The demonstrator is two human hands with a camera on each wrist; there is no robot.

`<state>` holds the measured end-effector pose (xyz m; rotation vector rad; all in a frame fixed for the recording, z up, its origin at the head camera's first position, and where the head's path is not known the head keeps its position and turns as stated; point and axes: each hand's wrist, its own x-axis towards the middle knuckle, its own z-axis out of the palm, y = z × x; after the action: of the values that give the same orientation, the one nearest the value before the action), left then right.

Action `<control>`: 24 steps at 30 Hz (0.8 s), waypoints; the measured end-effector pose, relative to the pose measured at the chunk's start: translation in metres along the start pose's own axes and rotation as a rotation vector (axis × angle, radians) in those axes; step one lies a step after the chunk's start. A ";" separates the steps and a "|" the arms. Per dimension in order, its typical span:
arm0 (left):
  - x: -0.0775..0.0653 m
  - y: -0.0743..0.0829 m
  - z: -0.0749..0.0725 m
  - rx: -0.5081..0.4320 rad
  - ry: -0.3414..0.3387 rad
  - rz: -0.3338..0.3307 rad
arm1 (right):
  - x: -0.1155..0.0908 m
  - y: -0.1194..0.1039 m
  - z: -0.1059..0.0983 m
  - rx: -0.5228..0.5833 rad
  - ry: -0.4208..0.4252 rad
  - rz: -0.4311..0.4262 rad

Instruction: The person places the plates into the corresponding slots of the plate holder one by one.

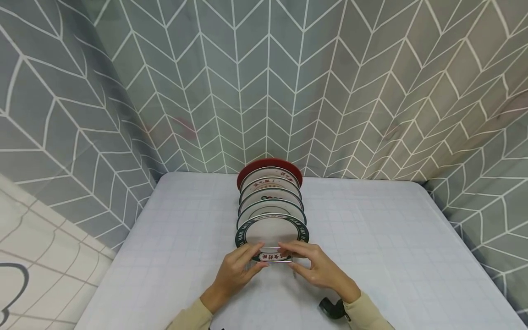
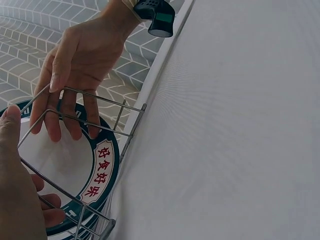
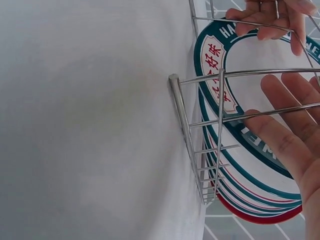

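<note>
A metal wire dish rack (image 3: 221, 100) stands at the middle of the table, holding several plates upright in a row. The front plate (image 1: 270, 229) has a white centre and a dark green rim with lettering; a red plate (image 1: 270, 162) is at the back. My left hand (image 1: 238, 267) grips the left side of the rack's near-end wire loop between thumb and fingers. On the loop's right side, my right hand (image 1: 315, 265) holds the wire likewise. Both hands' fingers reach behind the wires, close to the front plate; whether they touch it I cannot tell.
The rack stands on a table (image 1: 371, 229) with a white cloth. Behind the table hangs a grey curtain (image 1: 268, 91) with white zigzag lines, close to the red plate. A dark camera (image 1: 332, 308) is strapped at the right wrist.
</note>
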<state>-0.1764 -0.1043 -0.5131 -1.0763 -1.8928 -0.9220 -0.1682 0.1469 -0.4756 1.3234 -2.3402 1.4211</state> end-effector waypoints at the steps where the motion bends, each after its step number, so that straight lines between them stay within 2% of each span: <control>1: 0.000 0.000 0.000 0.000 -0.002 0.000 | 0.000 -0.001 -0.001 -0.001 -0.001 -0.001; 8: 0.002 -0.002 -0.001 0.028 -0.007 0.017 | 0.000 0.002 0.001 0.010 0.008 0.010; 15: 0.007 -0.005 -0.006 0.166 -0.047 0.037 | 0.003 0.004 0.004 -0.060 0.042 0.052; 19: 0.009 -0.007 -0.014 0.234 -0.057 0.065 | 0.003 0.004 0.008 -0.096 0.040 0.057; 24: 0.015 -0.012 -0.031 0.207 -0.003 0.146 | 0.000 -0.005 0.009 -0.218 0.056 0.053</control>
<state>-0.1844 -0.1304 -0.4883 -1.0731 -1.8395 -0.6278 -0.1614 0.1396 -0.4773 1.1567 -2.4283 1.1584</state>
